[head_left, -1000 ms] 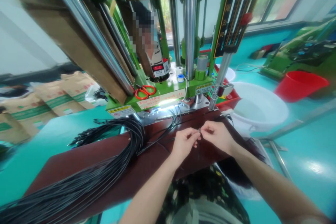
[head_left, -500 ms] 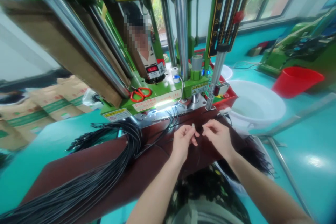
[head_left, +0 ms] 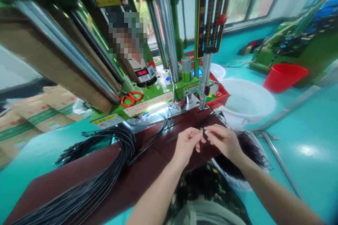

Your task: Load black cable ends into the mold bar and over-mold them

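Over the brown table my left hand [head_left: 188, 144] is closed, pinching a small silvery connector [head_left: 201, 130] between thumb and forefinger. Beside it, my right hand [head_left: 224, 142] is closed too, its fingertips pressed together right at the connector. Whatever those right fingertips hold is too small to make out. To the left, a thick bundle of black cables [head_left: 120, 161] lies across the brown tabletop [head_left: 155, 168]. A few thin black cables [head_left: 158, 134] run from the press bed toward the bundle.
The green press [head_left: 153, 98] stands just behind the hands, with orange-handled scissors [head_left: 132, 98] on its base. A red control box [head_left: 221, 95] and a white tub [head_left: 248, 100] are at right. Below my right forearm, a white basin holds dark cables [head_left: 248, 151].
My hands have come together; the right fingertips now meet the connector in my left hand, where before there was a gap. The view has shifted slightly to the right.
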Demonstrator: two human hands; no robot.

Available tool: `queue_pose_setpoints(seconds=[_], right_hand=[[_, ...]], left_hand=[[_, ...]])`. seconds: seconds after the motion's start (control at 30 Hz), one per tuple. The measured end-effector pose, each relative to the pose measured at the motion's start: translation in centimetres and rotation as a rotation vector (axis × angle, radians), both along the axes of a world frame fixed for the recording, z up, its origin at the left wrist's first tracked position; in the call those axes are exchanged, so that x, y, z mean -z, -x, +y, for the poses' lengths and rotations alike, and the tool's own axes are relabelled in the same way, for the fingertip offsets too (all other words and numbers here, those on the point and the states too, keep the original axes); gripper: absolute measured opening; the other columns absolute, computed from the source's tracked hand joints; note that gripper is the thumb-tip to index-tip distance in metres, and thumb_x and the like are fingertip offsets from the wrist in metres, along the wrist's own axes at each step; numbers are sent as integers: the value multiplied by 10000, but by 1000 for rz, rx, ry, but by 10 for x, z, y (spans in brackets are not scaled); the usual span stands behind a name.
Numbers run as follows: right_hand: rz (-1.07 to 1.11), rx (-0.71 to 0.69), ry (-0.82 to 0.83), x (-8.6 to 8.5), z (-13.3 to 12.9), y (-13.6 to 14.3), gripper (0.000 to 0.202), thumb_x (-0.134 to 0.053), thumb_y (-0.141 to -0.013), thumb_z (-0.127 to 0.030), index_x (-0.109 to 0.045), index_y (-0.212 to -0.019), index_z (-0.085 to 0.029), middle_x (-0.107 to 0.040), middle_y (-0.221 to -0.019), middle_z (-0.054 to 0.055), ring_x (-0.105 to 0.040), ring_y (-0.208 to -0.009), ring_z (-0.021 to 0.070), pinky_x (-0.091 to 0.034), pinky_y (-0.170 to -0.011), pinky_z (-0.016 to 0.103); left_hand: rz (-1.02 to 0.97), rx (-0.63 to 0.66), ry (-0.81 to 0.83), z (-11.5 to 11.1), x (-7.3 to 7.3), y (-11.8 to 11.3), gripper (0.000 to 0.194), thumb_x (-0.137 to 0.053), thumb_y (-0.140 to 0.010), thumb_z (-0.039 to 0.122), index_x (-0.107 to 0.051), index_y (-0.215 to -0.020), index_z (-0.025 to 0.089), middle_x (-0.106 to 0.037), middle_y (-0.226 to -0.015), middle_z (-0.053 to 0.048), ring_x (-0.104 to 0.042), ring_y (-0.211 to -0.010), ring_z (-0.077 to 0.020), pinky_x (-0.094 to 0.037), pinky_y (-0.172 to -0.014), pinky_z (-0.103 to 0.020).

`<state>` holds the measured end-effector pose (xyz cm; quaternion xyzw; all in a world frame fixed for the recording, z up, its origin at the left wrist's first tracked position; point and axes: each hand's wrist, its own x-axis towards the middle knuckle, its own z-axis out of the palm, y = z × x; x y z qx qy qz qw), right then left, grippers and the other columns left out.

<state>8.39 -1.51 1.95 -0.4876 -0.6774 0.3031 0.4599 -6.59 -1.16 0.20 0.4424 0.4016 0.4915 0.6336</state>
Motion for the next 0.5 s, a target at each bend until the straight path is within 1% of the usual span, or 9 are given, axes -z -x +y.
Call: queue_pose_setpoints(seconds=[0.07, 0.1, 0.27, 0.4, 0.5], right_hand=[[-63, -1, -77, -2, -1, 2, 126, -528, -777, -218, -645, -814, -192, -636, -738, 35, -584, -577, 127, -466, -543, 241], [-72, -2, -84, -3, -1, 2, 121, -523, -782, -212, -641, -798, -193, -637, -733, 34, -585, -583, 128, -466, -547, 240], [-17, -32, 27, -3, 2, 2, 108, -523, -778, -210, -606, -713, -186, -600, -635, 2, -548, -497, 110, -443, -488, 223], [13, -40, 51, 2, 7, 5, 112, -518, -756, -192, -569, -656, -183, -596, -597, -4, -529, -494, 108, -433, -493, 223], [-1, 33, 37, 7, 9, 11, 95, -529, -720, -179, -546, -626, -183, -585, -562, -11, -516, -498, 109, -422, -500, 221]], left_hand=[[28, -14, -4, -1, 1, -4, 196, -619, -724, 312, -562, -720, 124, -614, -606, -6, -421, -383, -37, -334, -399, -177], [43, -26, -6, -2, 1, -6, 198, -620, -722, 315, -561, -721, 126, -614, -605, -6, -421, -388, -39, -339, -397, -176], [158, -67, -57, -3, 2, -7, 170, -608, -728, 299, -552, -716, 139, -603, -602, 4, -433, -412, -49, -361, -402, -176], [286, -105, -112, -3, 2, -7, 157, -579, -745, 303, -556, -705, 152, -596, -615, 11, -438, -415, -57, -366, -406, -183], [449, -174, -185, -3, 5, -8, 151, -554, -764, 294, -562, -689, 163, -584, -609, 14, -456, -435, -69, -367, -434, -193]])
